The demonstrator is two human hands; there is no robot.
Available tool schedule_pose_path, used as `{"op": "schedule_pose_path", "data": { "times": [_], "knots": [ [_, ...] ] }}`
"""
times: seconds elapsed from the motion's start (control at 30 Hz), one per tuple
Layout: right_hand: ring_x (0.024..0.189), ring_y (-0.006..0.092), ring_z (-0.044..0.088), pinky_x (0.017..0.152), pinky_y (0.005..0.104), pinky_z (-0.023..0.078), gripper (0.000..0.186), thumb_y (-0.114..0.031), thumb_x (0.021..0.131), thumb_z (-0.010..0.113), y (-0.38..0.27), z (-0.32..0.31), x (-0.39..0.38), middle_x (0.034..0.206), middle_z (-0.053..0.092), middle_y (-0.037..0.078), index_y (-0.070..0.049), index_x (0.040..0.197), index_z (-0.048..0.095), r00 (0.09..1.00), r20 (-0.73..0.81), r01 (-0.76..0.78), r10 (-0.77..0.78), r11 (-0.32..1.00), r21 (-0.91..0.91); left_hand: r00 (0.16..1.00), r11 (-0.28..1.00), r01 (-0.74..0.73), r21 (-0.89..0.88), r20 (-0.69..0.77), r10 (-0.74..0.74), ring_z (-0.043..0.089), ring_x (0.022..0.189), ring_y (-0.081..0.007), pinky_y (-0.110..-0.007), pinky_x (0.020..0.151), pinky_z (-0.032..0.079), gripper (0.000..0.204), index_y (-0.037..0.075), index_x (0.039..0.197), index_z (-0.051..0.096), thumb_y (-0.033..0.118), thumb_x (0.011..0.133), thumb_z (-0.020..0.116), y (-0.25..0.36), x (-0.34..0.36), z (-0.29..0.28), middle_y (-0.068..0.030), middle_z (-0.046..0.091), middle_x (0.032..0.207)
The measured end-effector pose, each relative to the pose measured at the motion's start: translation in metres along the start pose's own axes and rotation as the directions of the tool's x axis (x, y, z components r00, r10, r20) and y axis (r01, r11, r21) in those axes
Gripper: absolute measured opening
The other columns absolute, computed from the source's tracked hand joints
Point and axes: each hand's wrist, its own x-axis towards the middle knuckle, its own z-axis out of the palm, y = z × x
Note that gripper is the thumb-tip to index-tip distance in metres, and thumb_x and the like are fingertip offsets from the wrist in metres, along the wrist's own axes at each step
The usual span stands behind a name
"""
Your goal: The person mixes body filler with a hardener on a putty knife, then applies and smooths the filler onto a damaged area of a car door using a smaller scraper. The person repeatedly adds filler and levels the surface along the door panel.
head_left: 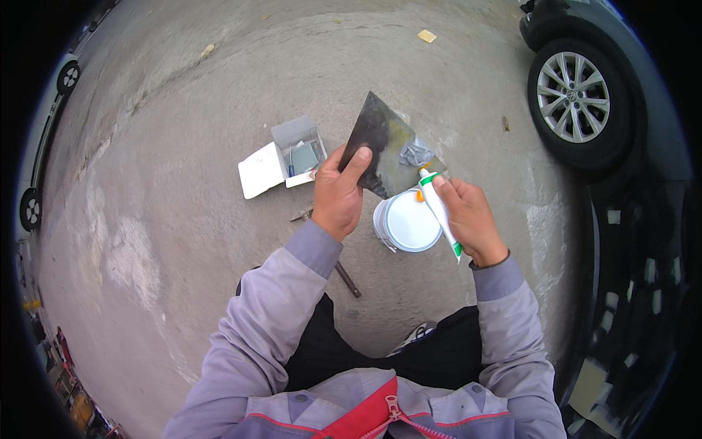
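My left hand point(341, 187) grips the edge of a dark, stained flat plate point(373, 139), with the thumb lying on its top. A lump of grey putty-like paste point(415, 152) sits near the plate's right corner. In my right hand point(468, 219) is a white and green squeeze tube point(440, 208), closed in the fingers. The tube's nozzle points at the plate's lower right corner, where a bit of yellow-orange paste point(423, 171) shows. Below the plate stands a round white bucket point(411, 223) with its lid on. A small orange piece point(420, 196) appears between bucket and tube; what bears it is unclear.
An open white box point(263, 170) with small tools in it lies on the concrete floor to the left. A hammer point(349, 281) rests between my knees and the box, partly hidden by my arm. At right stands a dark car with its wheel point(574, 96); other vehicles stand far left.
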Motion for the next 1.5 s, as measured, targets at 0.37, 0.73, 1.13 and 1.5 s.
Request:
{"op": "schedule_pose_path", "data": {
  "times": [0.37,0.73,1.13,1.5],
  "knots": [
    [0.041,0.0141,0.051,0.038,0.0328,0.041,0.038,-0.033,0.104,0.062,-0.016,-0.004,0.005,0.062,0.058,0.007,0.002,0.088,0.065,0.914,0.192,-0.399,0.356,0.871,0.285,0.995,0.984,-0.086,0.154,-0.044,0.094,0.061,0.098,-0.0093,-0.025,0.088,0.048,0.031,-0.004,0.119,0.069,0.020,0.099,0.072,-0.004,0.000,-0.004,-0.0022,0.070,0.108],
    [0.097,0.0406,0.069,0.087,0.0497,0.054,0.033,-0.026,0.098,0.059,0.112,0.005,0.022,0.107,0.071,0.024,0.002,0.115,0.064,0.958,0.191,0.043,0.215,0.551,-0.833,0.959,0.990,-0.133,0.044,-0.246,0.140,0.064,0.103,-0.0144,-0.030,0.094,0.050,0.027,0.000,0.121,0.066,0.020,0.103,0.066,0.013,0.020,-0.033,-0.0055,0.070,0.115],
    [0.102,0.0318,0.069,0.090,0.0408,0.055,0.031,-0.017,0.093,0.069,0.112,-0.042,0.054,0.113,0.071,0.015,-0.005,0.122,0.069,0.980,0.033,0.167,-0.194,0.733,-0.660,0.981,1.000,-0.024,-0.015,-0.193,0.021,0.061,0.120,-0.0187,-0.035,0.105,0.047,0.032,0.000,0.133,0.059,0.017,0.106,0.058,0.035,0.002,-0.027,-0.0073,0.065,0.130],
    [0.110,0.0330,0.063,0.095,0.0417,0.052,0.028,-0.014,0.084,0.075,0.143,-0.037,0.071,0.112,0.069,0.012,-0.008,0.112,0.071,0.957,0.193,0.289,-0.215,0.724,-0.627,0.986,1.000,-0.011,0.017,-0.169,0.014,0.057,0.128,-0.0205,-0.039,0.112,0.043,0.034,0.004,0.138,0.054,0.019,0.107,0.055,0.047,-0.010,-0.023,-0.0060,0.061,0.138]
  ]
}}
